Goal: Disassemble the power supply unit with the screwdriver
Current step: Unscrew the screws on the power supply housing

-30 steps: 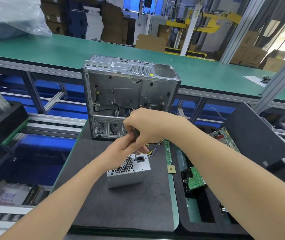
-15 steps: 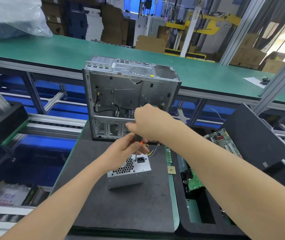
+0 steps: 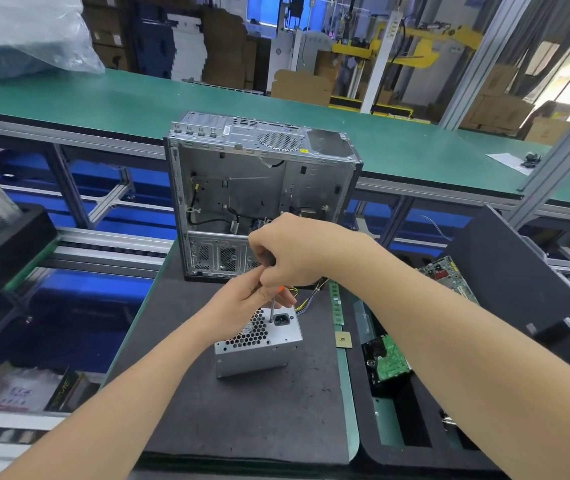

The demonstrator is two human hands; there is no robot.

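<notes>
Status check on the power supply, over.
Right hand grips screwdriver handle, left hand pinches shaft. Tip on power supply unit, beside socket. Nothing blocking the tool.

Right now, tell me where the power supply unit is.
Head view, lower centre: the power supply unit stands on the dark mat, in front of the open computer case.

We note the right hand (image 3: 290, 252) gripping the dark handle of the orange-collared steel screwdriver (image 3: 272, 309). It is held near upright, tip on the top face of the silver perforated-metal power supply unit (image 3: 259, 346), beside its black socket. The left hand (image 3: 243, 303) pinches the shaft just under the handle. The unit stands on the dark foam-topped desk (image 3: 242, 410), in front of the open grey metal computer case (image 3: 242, 181).
</notes>
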